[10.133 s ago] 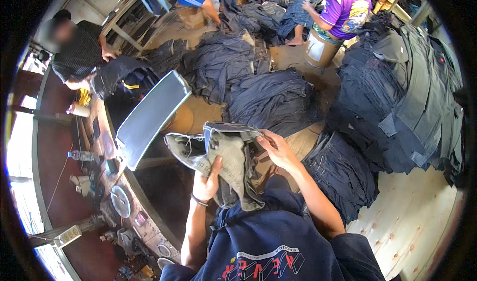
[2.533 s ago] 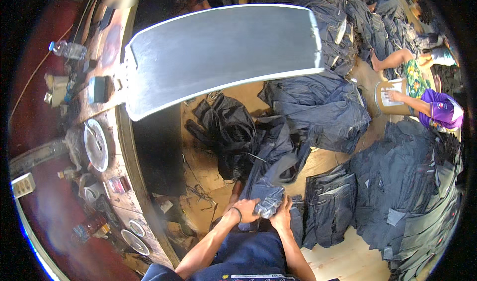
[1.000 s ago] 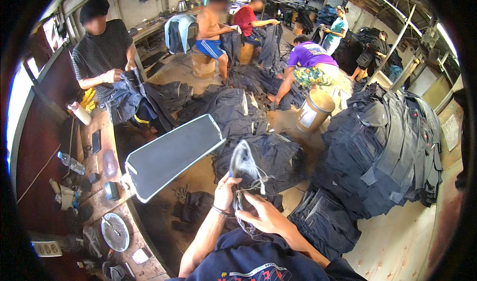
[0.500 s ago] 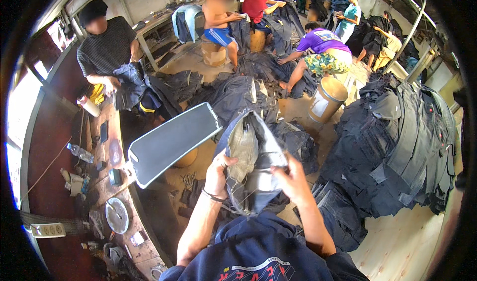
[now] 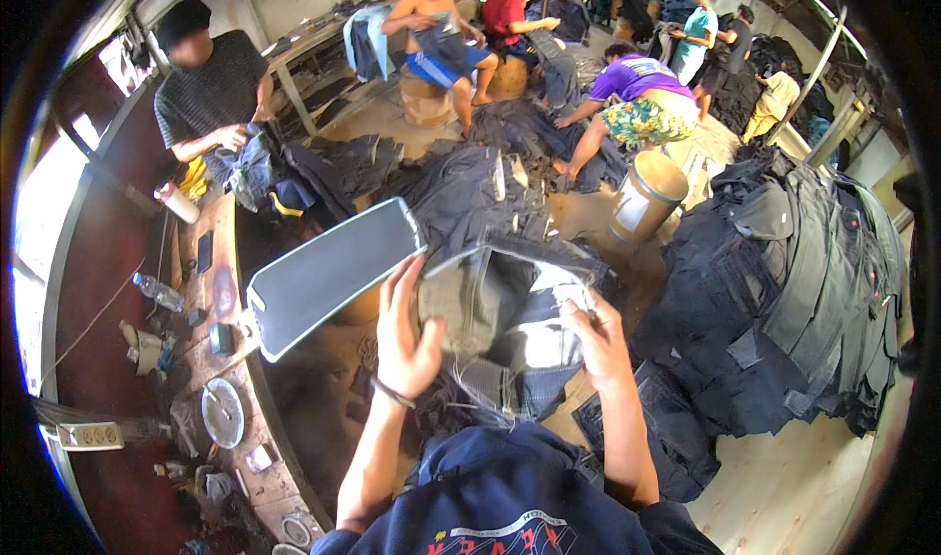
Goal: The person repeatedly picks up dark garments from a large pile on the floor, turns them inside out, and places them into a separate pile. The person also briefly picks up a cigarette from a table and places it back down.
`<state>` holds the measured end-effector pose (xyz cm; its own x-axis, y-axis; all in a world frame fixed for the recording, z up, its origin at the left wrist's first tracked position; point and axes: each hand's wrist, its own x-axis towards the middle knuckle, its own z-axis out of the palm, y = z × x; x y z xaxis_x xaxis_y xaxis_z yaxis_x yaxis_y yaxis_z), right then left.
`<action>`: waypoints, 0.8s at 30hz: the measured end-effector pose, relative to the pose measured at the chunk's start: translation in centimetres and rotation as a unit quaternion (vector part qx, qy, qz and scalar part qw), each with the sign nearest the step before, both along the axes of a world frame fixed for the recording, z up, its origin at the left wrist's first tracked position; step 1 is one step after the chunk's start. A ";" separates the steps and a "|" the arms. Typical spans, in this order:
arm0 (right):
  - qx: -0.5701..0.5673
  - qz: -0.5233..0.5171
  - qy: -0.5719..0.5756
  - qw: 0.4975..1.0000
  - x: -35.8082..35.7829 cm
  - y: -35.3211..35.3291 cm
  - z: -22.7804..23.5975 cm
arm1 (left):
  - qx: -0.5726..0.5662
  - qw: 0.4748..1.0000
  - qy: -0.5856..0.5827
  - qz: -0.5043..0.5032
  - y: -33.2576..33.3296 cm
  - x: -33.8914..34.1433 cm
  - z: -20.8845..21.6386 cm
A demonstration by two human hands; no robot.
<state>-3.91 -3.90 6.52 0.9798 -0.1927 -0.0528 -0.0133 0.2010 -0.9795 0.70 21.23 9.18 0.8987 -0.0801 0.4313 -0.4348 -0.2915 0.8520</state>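
A pair of dark jeans (image 5: 470,305) hangs in front of me with its waist spread wide, so the pale inside and pocket lining show. My right hand (image 5: 600,337) pinches the waist edge on the right side, thumb and fingers closed on the cloth. At the opposite edge, my left hand (image 5: 407,347) has its fingers stretched up and thumb apart; whether it touches the cloth is hard to tell. Just beyond those fingers, a long grey board with a pale rim (image 5: 333,280) juts out from the bench. Loose threads dangle from the garment's near side.
The wooden bench (image 5: 225,359) on my left carries a round metal dish (image 5: 222,413), a plastic bottle (image 5: 159,292) and a phone (image 5: 205,251). A tall heap of dark jeans (image 5: 755,300) stands on the right. A cardboard drum (image 5: 647,197) and several people are farther off.
My left hand has let go of the cloth and opened its fingers. The jeans' waist is spread wider, and my right hand has moved slightly right with its edge.
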 end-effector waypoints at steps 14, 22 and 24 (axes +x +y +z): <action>-0.047 -0.121 0.031 0.991 0.6 -1.4 -2.9 | 0.285 0.919 -0.142 -0.230 -2.1 -6.4 -1.7; 0.042 -0.142 -0.005 0.989 -0.5 2.2 1.1 | -0.061 0.974 -0.049 -0.213 0.4 -4.9 0.8; 0.029 -0.146 -0.024 0.989 -0.6 3.6 1.9 | -0.245 0.957 0.020 -0.154 0.1 -4.9 0.1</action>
<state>-4.53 -0.34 8.45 0.8849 -0.4649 -0.0271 0.0993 0.2451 -0.9644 -4.21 21.35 9.31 0.8816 -0.1412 0.4505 -0.4000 0.2833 0.8716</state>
